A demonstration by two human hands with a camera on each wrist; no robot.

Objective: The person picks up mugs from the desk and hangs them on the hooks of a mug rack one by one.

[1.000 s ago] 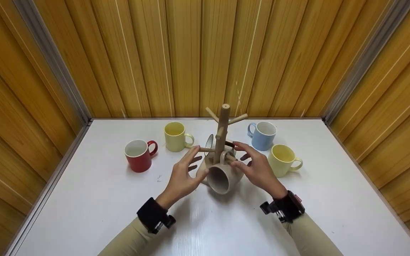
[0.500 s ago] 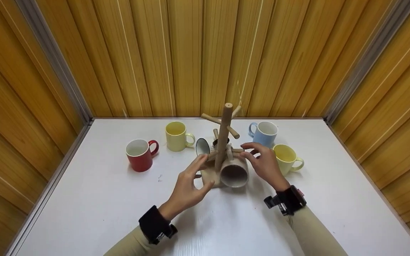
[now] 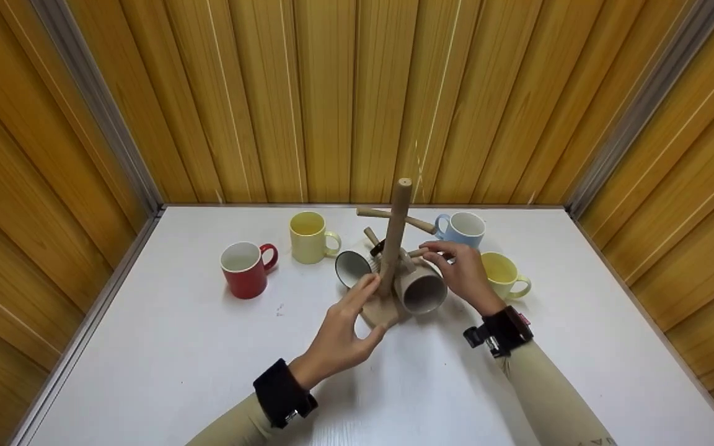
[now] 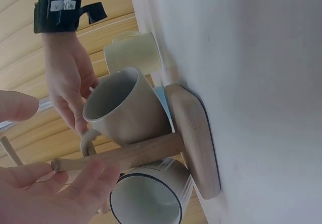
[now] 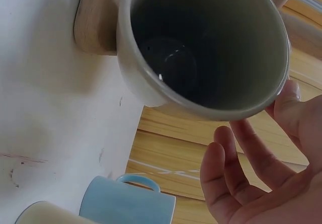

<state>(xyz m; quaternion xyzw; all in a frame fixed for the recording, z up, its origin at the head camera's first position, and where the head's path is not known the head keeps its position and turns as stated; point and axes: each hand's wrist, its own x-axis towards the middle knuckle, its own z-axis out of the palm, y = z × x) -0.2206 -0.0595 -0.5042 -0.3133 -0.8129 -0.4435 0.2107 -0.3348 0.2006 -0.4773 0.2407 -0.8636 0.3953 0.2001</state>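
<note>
A wooden mug tree [image 3: 396,229] stands between both hands in the head view, with its pegs at two levels. A grey-beige mug [image 3: 424,294] hangs by its handle from a lower peg on the right, mouth toward me. A white mug with a dark rim [image 3: 352,269] hangs on the left side. My right hand [image 3: 465,275] pinches the end of the peg that bears the grey-beige mug; in the right wrist view that mug hides the fingertips. My left hand [image 3: 341,334] touches a lower peg with extended fingers [image 4: 98,178], its thumb apart.
On the white table [image 3: 208,371] stand a red mug [image 3: 245,272] and a yellow mug [image 3: 308,238] to the left. A light blue mug [image 3: 463,230] and another yellow mug [image 3: 501,275] stand behind and beside my right hand. Wood-look panels [image 3: 320,105] enclose the back and sides.
The mug tree has turned, swinging the grey-beige mug to the right and the white mug toward the front left. Both hands have shifted slightly right; the right hand has also moved farther back.
</note>
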